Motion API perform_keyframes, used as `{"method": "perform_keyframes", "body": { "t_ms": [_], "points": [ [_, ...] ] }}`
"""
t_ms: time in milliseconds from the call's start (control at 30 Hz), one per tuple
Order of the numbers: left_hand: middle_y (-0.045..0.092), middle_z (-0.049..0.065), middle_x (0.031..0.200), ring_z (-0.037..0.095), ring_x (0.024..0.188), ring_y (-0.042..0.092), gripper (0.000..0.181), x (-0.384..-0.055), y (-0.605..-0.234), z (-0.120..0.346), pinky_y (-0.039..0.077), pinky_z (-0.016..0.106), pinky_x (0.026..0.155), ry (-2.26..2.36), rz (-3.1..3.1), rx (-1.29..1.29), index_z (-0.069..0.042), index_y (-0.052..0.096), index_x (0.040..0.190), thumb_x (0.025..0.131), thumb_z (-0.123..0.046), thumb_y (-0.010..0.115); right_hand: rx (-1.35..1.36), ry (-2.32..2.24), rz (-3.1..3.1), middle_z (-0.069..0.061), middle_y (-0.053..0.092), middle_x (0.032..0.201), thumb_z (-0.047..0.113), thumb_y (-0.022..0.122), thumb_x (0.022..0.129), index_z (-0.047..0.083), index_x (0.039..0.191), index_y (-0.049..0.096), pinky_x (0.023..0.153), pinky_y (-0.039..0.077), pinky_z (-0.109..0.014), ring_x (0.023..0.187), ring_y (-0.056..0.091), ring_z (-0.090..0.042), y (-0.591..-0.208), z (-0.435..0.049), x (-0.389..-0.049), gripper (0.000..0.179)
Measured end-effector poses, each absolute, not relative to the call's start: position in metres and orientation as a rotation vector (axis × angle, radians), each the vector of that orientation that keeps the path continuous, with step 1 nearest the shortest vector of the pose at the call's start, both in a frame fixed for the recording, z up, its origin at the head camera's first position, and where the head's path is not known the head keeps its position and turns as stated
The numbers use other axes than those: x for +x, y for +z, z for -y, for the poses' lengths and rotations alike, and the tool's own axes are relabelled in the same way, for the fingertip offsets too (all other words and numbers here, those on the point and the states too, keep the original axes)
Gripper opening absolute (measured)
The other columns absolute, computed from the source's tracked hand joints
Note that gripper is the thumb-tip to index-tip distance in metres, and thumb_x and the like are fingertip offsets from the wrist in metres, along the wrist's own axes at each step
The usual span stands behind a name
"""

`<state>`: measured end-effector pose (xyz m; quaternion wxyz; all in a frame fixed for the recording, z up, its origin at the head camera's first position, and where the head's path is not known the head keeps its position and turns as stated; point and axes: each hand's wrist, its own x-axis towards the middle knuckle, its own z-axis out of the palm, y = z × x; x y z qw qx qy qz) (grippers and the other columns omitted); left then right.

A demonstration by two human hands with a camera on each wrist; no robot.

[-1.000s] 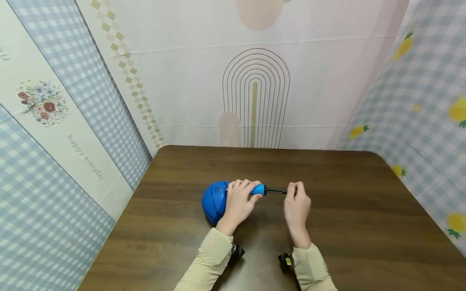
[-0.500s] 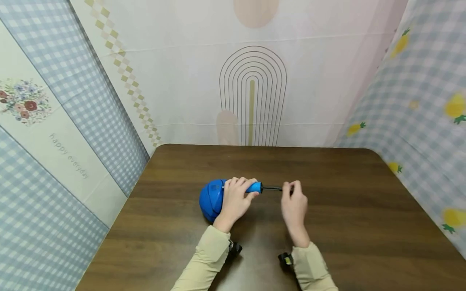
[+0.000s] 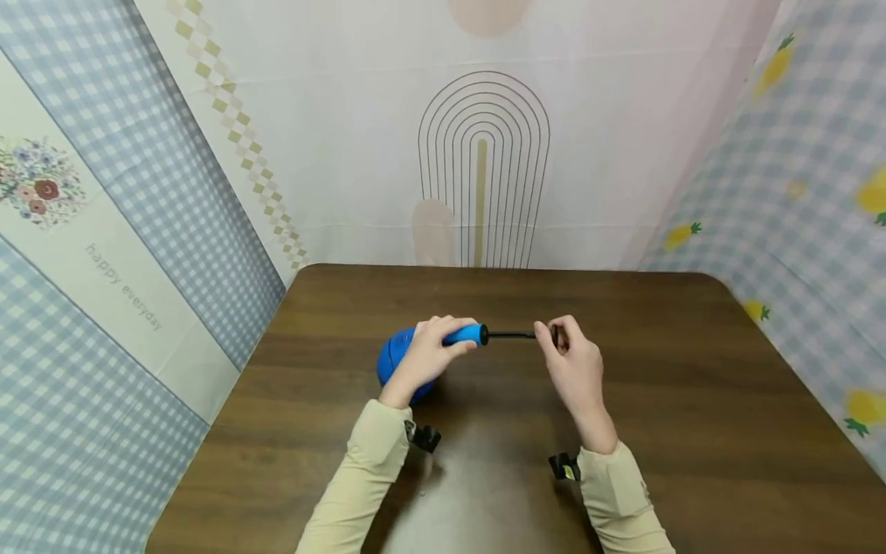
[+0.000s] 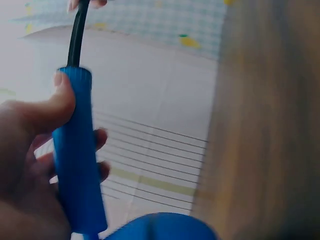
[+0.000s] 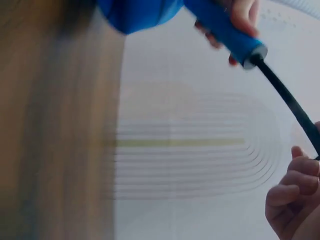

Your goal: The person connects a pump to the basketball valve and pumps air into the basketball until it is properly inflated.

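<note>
My left hand (image 3: 424, 355) grips the blue barrel (image 3: 462, 334) of a hand pump, which lies sideways above the table; in the left wrist view the thumb (image 4: 62, 102) lies along the barrel. A thin black rod (image 3: 511, 335) comes out of the barrel towards my right hand (image 3: 577, 371), whose fingers hold the dark handle at its end. That handle is mostly hidden by the fingers. At the pump's other end is a blue ball (image 3: 391, 358), partly covered by my left hand and forearm. The right wrist view shows the rod (image 5: 287, 95) extended and the ball (image 5: 142, 12) at its top.
Everything is over a brown wooden table (image 3: 664, 400) with rounded far corners. A pale patterned cloth (image 3: 346, 154) hangs behind it, with checked cloths at both sides. Small dark cameras (image 3: 424, 437) sit on both wrists.
Both hands and the pump have shifted up in the head view, and the barrel slightly left. My right fingers have spread a little around the handle. The rod still shows outside the barrel.
</note>
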<state>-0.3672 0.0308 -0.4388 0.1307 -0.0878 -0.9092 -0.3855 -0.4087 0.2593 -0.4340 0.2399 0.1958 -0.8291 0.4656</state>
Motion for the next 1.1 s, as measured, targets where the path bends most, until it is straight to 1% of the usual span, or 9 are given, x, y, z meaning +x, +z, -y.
{"method": "perform_keyframes", "body": {
  "t_ms": [200,300,467,567,667,767,867,967,1100],
  "points": [
    [0.059,0.006,0.136,0.025,0.122,0.055,0.042,-0.376,-0.419,-0.009,0.039,0.047,0.106,-1.422,2.711,-0.303,-0.018,0.057,0.136,0.097,-0.033,0.058,0.676,1.210,2.198,-0.006,0.051,0.061,0.021,0.060,0.096,0.006,0.100,0.061,0.049,0.030,-0.027,0.050,0.039,-0.014,-0.412,-0.245,-0.409,0.015],
    [0.060,0.007,0.134,0.023,0.116,0.058,0.040,-0.381,-0.412,-0.003,0.046,0.042,0.099,-1.518,2.713,-0.311,-0.017,0.057,0.135,0.098,-0.032,0.056,0.710,1.185,2.136,-0.009,0.059,0.070,0.018,0.058,0.097,0.006,0.102,0.062,0.052,0.032,-0.028,0.055,0.044,-0.016,-0.405,-0.237,-0.410,0.013],
    [0.064,0.009,0.127,0.022,0.108,0.060,0.036,-0.387,-0.400,0.004,0.046,0.038,0.096,-1.623,2.645,-0.335,-0.015,0.059,0.132,0.099,-0.028,0.056,0.781,1.194,2.037,-0.009,0.062,0.085,0.019,0.054,0.099,0.008,0.107,0.063,0.055,0.036,-0.029,0.061,0.047,-0.015,-0.387,-0.226,-0.410,0.016],
    [0.064,0.010,0.127,0.023,0.109,0.060,0.036,-0.388,-0.393,0.005,0.045,0.040,0.098,-1.651,2.600,-0.357,-0.014,0.060,0.131,0.099,-0.027,0.056,0.802,1.199,2.006,-0.008,0.061,0.086,0.019,0.053,0.100,0.007,0.109,0.062,0.056,0.037,-0.029,0.062,0.047,-0.015,-0.376,-0.222,-0.409,0.017],
    [0.062,0.010,0.130,0.024,0.114,0.059,0.038,-0.390,-0.396,0.004,0.044,0.043,0.101,-1.676,2.584,-0.378,-0.013,0.058,0.133,0.099,-0.029,0.056,0.806,1.190,2.021,-0.009,0.059,0.080,0.016,0.051,0.100,0.004,0.103,0.061,0.054,0.036,-0.029,0.059,0.046,-0.015,-0.372,-0.220,-0.408,0.015],
    [0.061,0.010,0.132,0.024,0.117,0.058,0.038,-0.389,-0.409,-0.001,0.045,0.042,0.101,-1.634,2.585,-0.388,-0.012,0.058,0.133,0.099,-0.029,0.056,0.744,1.173,2.070,-0.008,0.055,0.068,0.011,0.048,0.099,0.003,0.093,0.058,0.050,0.032,-0.029,0.052,0.043,-0.015,-0.380,-0.220,-0.406,0.014],
    [0.063,0.012,0.128,0.024,0.113,0.060,0.036,-0.386,-0.422,-0.018,0.047,0.039,0.096,-1.589,2.540,-0.424,-0.009,0.061,0.129,0.097,-0.025,0.059,0.672,1.155,2.129,-0.009,0.053,0.062,0.010,0.047,0.097,0.003,0.088,0.055,0.047,0.031,-0.030,0.048,0.042,-0.017,-0.397,-0.216,-0.401,0.014],
    [0.063,0.015,0.127,0.025,0.112,0.061,0.043,-0.381,-0.434,-0.043,0.049,0.035,0.094,-1.686,2.462,-0.490,-0.006,0.060,0.129,0.096,-0.033,0.057,0.631,1.135,2.172,-0.012,0.059,0.068,0.012,0.049,0.095,0.003,0.089,0.055,0.047,0.035,-0.034,0.050,0.049,-0.023,-0.411,-0.210,-0.395,0.012],
    [0.063,0.012,0.129,0.023,0.113,0.061,0.056,-0.372,-0.448,-0.065,0.048,0.033,0.096,-1.621,2.465,-0.461,-0.011,0.058,0.133,0.094,-0.050,0.051,0.626,1.076,2.246,-0.011,0.063,0.069,0.014,0.053,0.095,0.006,0.090,0.057,0.046,0.037,-0.036,0.050,0.052,-0.025,-0.423,-0.215,-0.394,0.010]
  ]
}}
